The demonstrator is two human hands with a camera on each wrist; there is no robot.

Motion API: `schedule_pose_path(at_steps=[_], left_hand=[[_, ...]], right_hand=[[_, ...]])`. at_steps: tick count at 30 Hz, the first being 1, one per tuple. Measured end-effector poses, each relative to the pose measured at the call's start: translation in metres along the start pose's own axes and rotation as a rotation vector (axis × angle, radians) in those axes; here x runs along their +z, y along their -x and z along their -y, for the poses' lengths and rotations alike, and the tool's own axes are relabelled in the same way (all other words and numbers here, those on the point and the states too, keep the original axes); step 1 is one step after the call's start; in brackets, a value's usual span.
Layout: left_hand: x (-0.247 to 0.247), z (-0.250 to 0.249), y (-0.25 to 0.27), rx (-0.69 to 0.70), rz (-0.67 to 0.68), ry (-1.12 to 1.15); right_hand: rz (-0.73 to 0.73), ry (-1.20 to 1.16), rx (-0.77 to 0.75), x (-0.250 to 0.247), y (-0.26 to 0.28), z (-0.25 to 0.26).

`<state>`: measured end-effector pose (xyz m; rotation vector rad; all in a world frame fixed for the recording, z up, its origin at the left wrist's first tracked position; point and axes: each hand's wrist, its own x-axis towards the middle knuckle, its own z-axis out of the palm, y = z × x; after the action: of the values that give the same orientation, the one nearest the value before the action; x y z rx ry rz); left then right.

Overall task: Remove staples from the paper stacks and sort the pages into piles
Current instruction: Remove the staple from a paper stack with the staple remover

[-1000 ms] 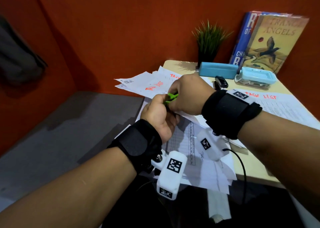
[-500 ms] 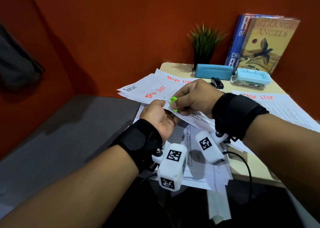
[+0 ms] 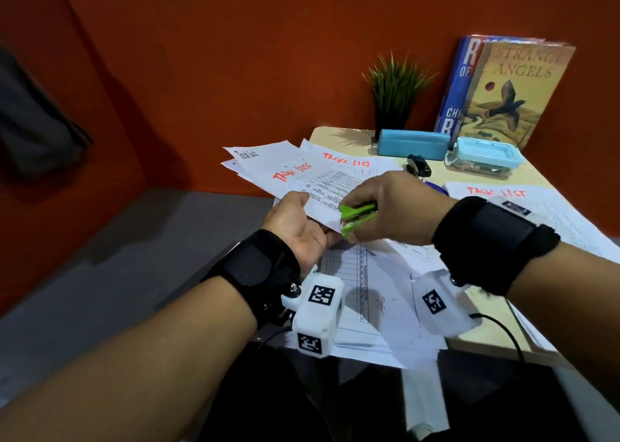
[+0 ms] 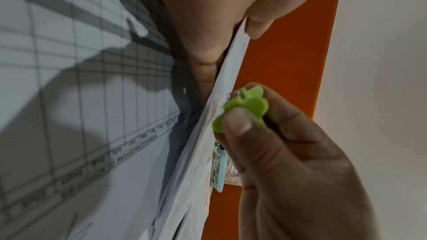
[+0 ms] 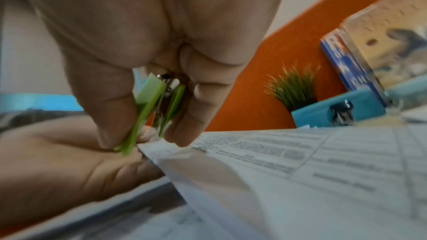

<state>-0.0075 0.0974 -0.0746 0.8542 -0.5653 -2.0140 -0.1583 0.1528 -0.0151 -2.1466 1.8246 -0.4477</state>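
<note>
My right hand (image 3: 379,211) pinches a green staple remover (image 3: 356,217) between thumb and fingers at the near corner of a stapled paper stack (image 3: 322,186) with a printed table and red "TASK LIST" lettering. My left hand (image 3: 295,226) holds that corner, thumb on top and fingers beneath. The left wrist view shows the staple remover (image 4: 242,106) against the edge of the paper stack (image 4: 208,134). In the right wrist view the staple remover (image 5: 150,109) points down at the corner of the paper stack (image 5: 265,152) over my left palm (image 5: 64,160).
More sheets (image 3: 369,307) lie under my wrists on the small table (image 3: 335,136); another task list (image 3: 523,203) is at the right. Behind stand a blue case (image 3: 412,143), a clear lidded box (image 3: 483,156), a black stapler (image 3: 418,165), a plant (image 3: 396,89) and two books (image 3: 510,92).
My right hand has shifted right and turned, so the green staple remover now shows at the stack's near corner. My left hand has opened its grip to hold the corner from below.
</note>
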Motion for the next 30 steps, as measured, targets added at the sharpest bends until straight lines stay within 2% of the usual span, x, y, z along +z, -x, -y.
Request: schedule_pose_path(at_steps=[2,4,8,13,20,28,30], left_hand=[[0.0,-0.001,-0.002,0.005,0.003,-0.032],[0.0,0.001,-0.004,0.017,0.001,-0.064],[0.0,0.004,-0.005,0.047,0.021,-0.086],[0.003,0.008,-0.005,0.109,0.069,-0.104],[0.003,0.014,0.0,0.213,0.06,-0.132],[0.009,0.019,0.004,0.297,-0.099,-0.167],[0.012,0.02,0.006,0.337,-0.088,-0.172]], right_hand=[[0.013,0.169,-0.09,0.005,0.003,0.0],[-0.024,0.232,-0.122,0.008,0.004,-0.004],[-0.102,0.254,-0.072,0.011,0.001,-0.01],[-0.087,0.28,-0.016,0.017,-0.003,-0.002],[-0.117,0.275,0.003,0.018,-0.006,-0.001],[-0.116,0.266,0.036,0.015,-0.006,0.007],[-0.114,0.26,0.037,0.014,-0.007,0.007]])
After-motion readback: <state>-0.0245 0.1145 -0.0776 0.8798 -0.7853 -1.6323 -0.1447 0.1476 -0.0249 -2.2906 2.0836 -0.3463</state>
